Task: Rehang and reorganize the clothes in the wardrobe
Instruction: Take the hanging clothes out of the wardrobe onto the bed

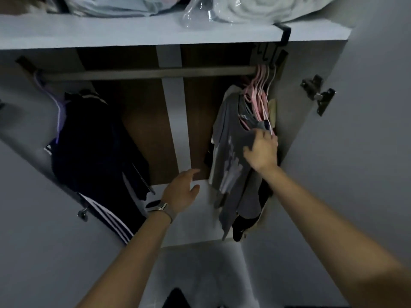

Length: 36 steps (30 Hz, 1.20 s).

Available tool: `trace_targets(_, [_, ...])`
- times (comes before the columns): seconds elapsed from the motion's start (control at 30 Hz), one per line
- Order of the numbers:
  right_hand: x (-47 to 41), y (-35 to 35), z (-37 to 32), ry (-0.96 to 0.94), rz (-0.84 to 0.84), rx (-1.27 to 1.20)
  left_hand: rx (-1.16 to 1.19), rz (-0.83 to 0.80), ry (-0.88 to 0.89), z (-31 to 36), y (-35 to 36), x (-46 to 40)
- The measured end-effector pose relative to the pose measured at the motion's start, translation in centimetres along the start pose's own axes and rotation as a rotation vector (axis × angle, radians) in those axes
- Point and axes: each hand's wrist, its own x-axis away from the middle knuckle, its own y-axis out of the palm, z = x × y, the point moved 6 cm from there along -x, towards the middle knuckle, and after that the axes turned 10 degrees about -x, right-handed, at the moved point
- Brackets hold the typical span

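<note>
A grey printed T-shirt (231,152) hangs outermost in a bunch of clothes crowded at the right end of the wardrobe rail (146,73), hard by the right side wall, as a person's right hand (262,150) curls its fingers into the shirt's shoulder fabric just below a cluster of pink hangers (259,94); the left hand (181,192), a watch (156,206) at its wrist, hovers with fingers relaxed and holding nothing, near the shirt's lower hem but apart from it

The cloth looks light, soft and limp, likely to slide off a thin hanger if tugged by the hem, so the surer hold is judged to be the hanger's neck or hook rather than the fabric

One rail runs under one top shelf (133,33); at its left end hangs a single dark garment with white stripes (95,156) on a pale purple hanger (59,107), with a long bare stretch of rail between the two groups; the pink hangers number at least four, the garments beneath them too overlapped to count
</note>
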Motion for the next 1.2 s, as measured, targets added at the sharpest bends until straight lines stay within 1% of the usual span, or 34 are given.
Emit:
trace_targets(0.1, [-4.3, -0.4, -0.2, 0.06, 0.1, -0.02, 0.016, 0.013, -0.025, -0.9, -1.1, -4.4])
trace_targets(0.17, [-6.6, 0.0, 0.1, 0.097, 0.123, -0.073, 0.03, 0.014, -0.021, -1.4, -1.6, -7.4])
trace_targets(0.23, [-8.2, 0.5, 0.3, 0.155, 0.122, -0.14, 0.073, -0.007, 0.01, -1.4, -1.8, -9.8])
trace_targets(0.33, [-10.5, 1.4, -0.2, 0.211, 0.092, -0.1, 0.113, -0.028, 0.064, -0.8, -2.3, -12.3])
trace_targets(0.4, [-11.8, 2.0, -1.2, 0.238, 0.046, -0.131, 0.169, -0.045, 0.104, 0.2, -2.5, -13.5])
trace_targets(0.47, [-12.1, 3.2, -2.8, 0.239, 0.002, -0.224, 0.303, -0.053, 0.108, 1.4, -3.3, -14.4])
trace_targets(0.5, [-11.8, 4.0, -3.8, 0.225, -0.015, -0.276, 0.42, -0.063, 0.086, 2.1, -3.8, -14.8])
trace_targets(0.6, [-9.3, 6.7, -7.5, 0.143, -0.076, -0.47, 0.887, -0.103, -0.042, 3.6, -5.1, -15.6])
trace_targets(0.63, [-8.4, 7.4, -8.5, 0.125, -0.087, -0.543, 1.002, -0.102, -0.092, 3.7, -5.3, -15.9])
trace_targets(0.67, [-7.8, 7.8, -9.3, 0.113, -0.098, -0.597, 1.07, -0.086, -0.144, 3.7, -5.4, -16.3])
trace_targets(0.73, [-7.4, 8.1, -10.3, 0.063, -0.181, -0.631, 1.081, -0.035, -0.236, 3.3, -5.6, -16.9])
trace_targets(0.8, [-7.6, 7.5, -10.4, -0.015, -0.311, -0.597, 1.126, -0.023, -0.321, 3.0, -5.6, -17.3])
trace_targets(0.83, [-8.0, 6.4, -9.8, -0.029, -0.286, -0.586, 1.159, -0.042, -0.348, 2.9, -5.5, -17.6])
trace_targets(0.87, [-8.7, 4.9, -8.6, -0.021, -0.171, -0.58, 1.184, -0.056, -0.364, 2.9, -5.5, -17.9])
trace_targets(0.9, [-9.7, 3.1, -6.6, 0.006, 0.004, -0.541, 1.186, -0.058, -0.374, 2.8, -5.4, -18.1])
trace_targets(0.93, [-10.5, 1.5, -4.4, 0.052, 0.167, -0.431, 1.175, -0.048, -0.387, 2.8, -5.4, -18.3])
trace_targets(0.97, [-11.3, 0.6, -2.5, 0.121, 0.237, -0.285, 1.157, -0.028, -0.397, 2.7, -5.3, -18.5])
trace_targets(1.0, [-11.9, 0.4, -0.9, 0.18, 0.221, -0.173, 1.145, -0.003, -0.401, 2.6, -5.3, -18.5])
trace_targets(1.03, [-12.5, 1.0, 0.3, 0.223, 0.165, -0.096, 1.14, 0.022, -0.399, 2.5, -5.2, -18.5])
trace_targets(1.1, [-13.4, 2.3, 0.9, 0.244, 0.097, 0.005, 1.139, 0.061, -0.384, 2.3, -5.3, -18.7])
trace_targets(1.2, [-14.9, 3.0, -0.2, 0.245, 0.097, 0.006, 1.069, 0.148, -0.327, 2.0, -5.5, -19.1])
